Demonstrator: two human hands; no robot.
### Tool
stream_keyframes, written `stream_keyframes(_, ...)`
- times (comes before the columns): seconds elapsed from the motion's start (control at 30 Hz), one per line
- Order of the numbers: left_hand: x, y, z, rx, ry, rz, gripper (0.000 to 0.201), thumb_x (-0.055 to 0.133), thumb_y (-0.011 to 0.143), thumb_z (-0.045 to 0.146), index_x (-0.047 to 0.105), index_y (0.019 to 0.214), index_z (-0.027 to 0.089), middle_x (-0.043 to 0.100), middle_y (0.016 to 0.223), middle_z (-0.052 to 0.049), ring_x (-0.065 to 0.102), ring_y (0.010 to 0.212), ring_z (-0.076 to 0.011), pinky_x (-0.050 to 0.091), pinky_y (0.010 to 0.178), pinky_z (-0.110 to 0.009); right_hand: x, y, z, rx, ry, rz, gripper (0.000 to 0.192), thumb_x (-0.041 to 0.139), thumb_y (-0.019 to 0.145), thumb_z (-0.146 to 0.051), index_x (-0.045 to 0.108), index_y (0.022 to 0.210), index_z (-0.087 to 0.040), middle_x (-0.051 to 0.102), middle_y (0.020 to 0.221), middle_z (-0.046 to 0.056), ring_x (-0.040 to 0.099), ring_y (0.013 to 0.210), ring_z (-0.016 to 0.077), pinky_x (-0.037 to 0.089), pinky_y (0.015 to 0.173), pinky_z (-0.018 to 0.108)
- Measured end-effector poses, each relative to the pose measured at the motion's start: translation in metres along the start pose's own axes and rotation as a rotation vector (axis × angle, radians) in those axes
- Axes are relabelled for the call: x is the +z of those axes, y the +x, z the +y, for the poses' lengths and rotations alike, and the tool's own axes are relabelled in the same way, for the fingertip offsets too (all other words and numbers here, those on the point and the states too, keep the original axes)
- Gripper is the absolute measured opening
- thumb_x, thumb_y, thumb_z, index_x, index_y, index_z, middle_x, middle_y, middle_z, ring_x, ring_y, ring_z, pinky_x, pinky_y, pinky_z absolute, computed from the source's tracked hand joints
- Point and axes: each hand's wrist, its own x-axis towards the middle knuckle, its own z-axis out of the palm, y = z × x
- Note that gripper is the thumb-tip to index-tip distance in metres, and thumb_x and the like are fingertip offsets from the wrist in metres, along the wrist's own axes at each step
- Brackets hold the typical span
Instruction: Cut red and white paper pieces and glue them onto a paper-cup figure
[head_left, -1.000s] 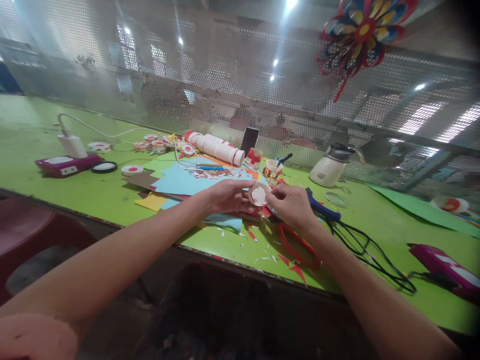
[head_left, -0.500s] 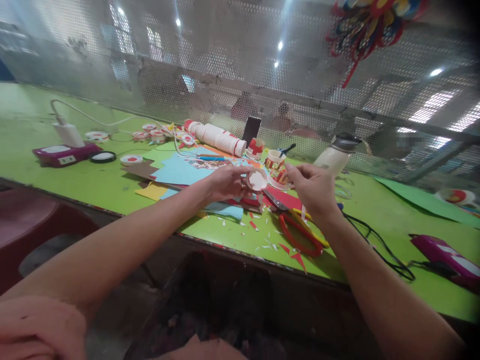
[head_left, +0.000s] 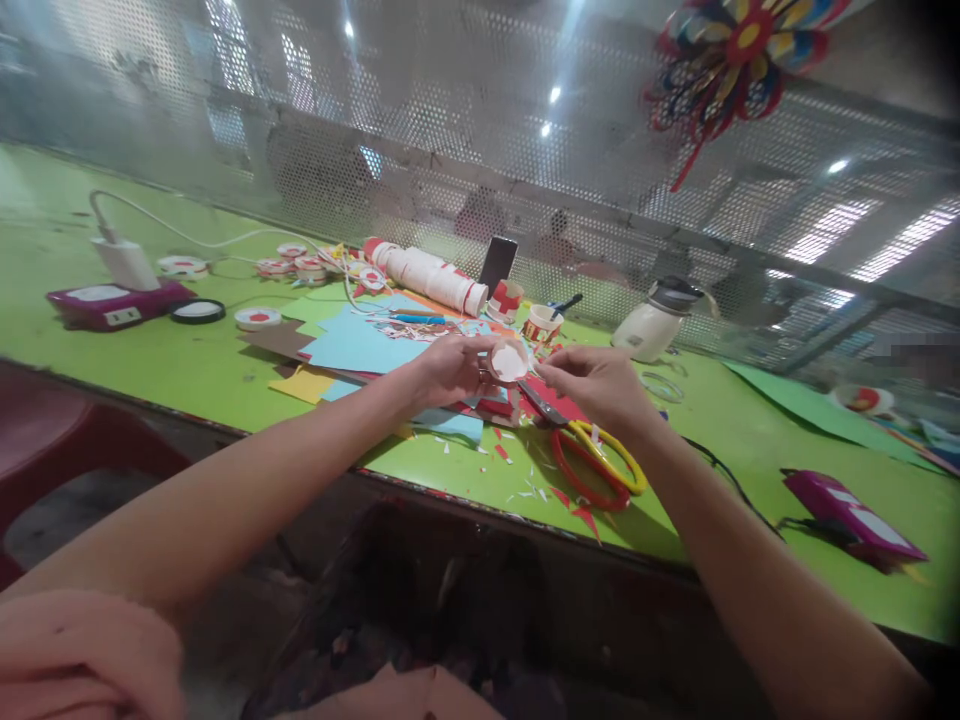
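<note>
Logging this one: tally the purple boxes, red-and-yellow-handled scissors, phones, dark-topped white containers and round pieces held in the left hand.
Purple boxes: 2
Red-and-yellow-handled scissors: 1
Phone: 1
Dark-topped white container: 1
Round piece in the left hand: 1
Total: 6

A craft workspace, that much was given away at once! The long green table was piled with coloured paper sheets and littered with red and white scraps, and right among those, scissors had been laid. Farther back, a column of nested white cups was seen lying on its side, a red-decorated cup set just beside its near end. And up high, a many-coloured flower ornament was displayed! The table was backed by a perforated metal screen, which lent a bare, industrial look; a red plastic stool was placed at the near left edge. Whether workshop or craft classroom could not be told.
</note>
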Motion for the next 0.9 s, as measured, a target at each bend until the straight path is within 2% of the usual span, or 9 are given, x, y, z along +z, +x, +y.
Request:
stream_keyframes(0.1,-0.001,0.002,-0.003,0.011,-0.016,-0.009,0.018,0.051,0.080,0.021,0.064,0.087,0.010,0.063,0.070,-0.008,0.056,0.062,-0.0159,0.046,0.057,-0.029,-0.003,-0.007,-0.004,-0.020,-0.066,-0.115,0.023,0.059,0.076,-0.032,0.069,0.069,-0.012,0.058,0.055,0.001,0.047,0.050,0.0097,0.035,0.048,0.023)
stream_keyframes(0.17,-0.003,0.003,-0.004,0.007,-0.021,-0.004,0.019,0.051,0.080,0.021,0.064,0.088,0.011,0.063,0.068,-0.007,0.056,0.061,-0.0161,0.047,0.057,-0.030,0.000,-0.016,-0.008,-0.104,-0.131,-0.250,0.021,0.057,0.078,-0.029,0.069,0.070,-0.014,0.061,0.059,0.001,0.049,0.053,0.0102,0.037,0.052,0.023)
stream_keyframes(0.27,-0.004,0.004,-0.003,0.002,-0.033,0.006,0.021,0.049,0.081,0.020,0.064,0.093,0.011,0.063,0.066,-0.007,0.057,0.059,-0.0160,0.047,0.055,-0.030,0.008,-0.029,-0.016,-0.245,-0.325,-0.486,0.019,0.056,0.081,-0.025,0.069,0.072,-0.015,0.065,0.070,0.004,0.053,0.061,0.0114,0.038,0.058,0.023)
stream_keyframes(0.33,-0.003,0.004,-0.002,-0.005,-0.034,0.003,0.023,0.048,0.082,0.021,0.064,0.095,0.010,0.062,0.065,-0.007,0.057,0.058,-0.0165,0.046,0.053,-0.029,0.015,-0.035,-0.021,-0.287,-0.472,-0.561,0.019,0.055,0.082,-0.026,0.070,0.076,-0.015,0.066,0.077,0.006,0.055,0.067,0.0134,0.037,0.060,0.024)
stream_keyframes(0.43,-0.002,0.003,0.000,-0.010,-0.038,0.014,0.024,0.046,0.084,0.021,0.063,0.096,0.009,0.061,0.063,-0.007,0.057,0.057,-0.0167,0.045,0.051,-0.028,0.021,-0.038,-0.027,-0.321,-0.641,-0.575,0.021,0.054,0.083,-0.029,0.070,0.082,-0.015,0.066,0.082,0.008,0.057,0.074,0.0170,0.034,0.059,0.026)
stream_keyframes(0.57,-0.003,0.003,0.000,-0.021,-0.058,0.015,0.023,0.046,0.084,0.021,0.063,0.095,0.010,0.062,0.065,-0.007,0.058,0.058,-0.0165,0.046,0.052,-0.028,0.023,-0.038,-0.031,-0.346,-0.759,-0.602,0.021,0.049,0.084,-0.022,0.069,0.079,-0.016,0.066,0.081,0.007,0.059,0.073,0.0180,0.031,0.056,0.027)
stream_keyframes(0.73,-0.005,0.004,0.000,-0.034,-0.059,0.006,0.022,0.048,0.084,0.022,0.063,0.095,0.011,0.062,0.065,-0.007,0.058,0.058,-0.0162,0.047,0.052,-0.029,0.027,-0.044,-0.033,-0.434,-0.872,-0.583,0.013,0.053,0.074,-0.010,0.066,0.075,-0.014,0.066,0.076,0.008,0.059,0.067,0.0193,0.028,0.052,0.029)
stream_keyframes(0.8,-0.004,0.003,0.001,-0.035,-0.051,0.000,0.023,0.047,0.084,0.022,0.063,0.095,0.011,0.063,0.065,-0.007,0.058,0.056,-0.0159,0.047,0.052,-0.028,0.027,-0.045,-0.031,-0.437,-0.865,-0.581,0.011,0.054,0.072,-0.011,0.065,0.073,-0.014,0.066,0.074,0.008,0.059,0.064,0.0188,0.028,0.052,0.029)
stream_keyframes(0.9,-0.003,0.001,0.003,-0.047,-0.055,-0.003,0.023,0.046,0.085,0.022,0.063,0.095,0.011,0.064,0.067,-0.008,0.059,0.057,-0.0170,0.047,0.052,-0.029,0.021,-0.040,-0.025,-0.376,-0.726,-0.539,0.018,0.049,0.079,-0.013,0.065,0.070,-0.014,0.066,0.073,0.008,0.059,0.065,0.0172,0.034,0.056,0.028)
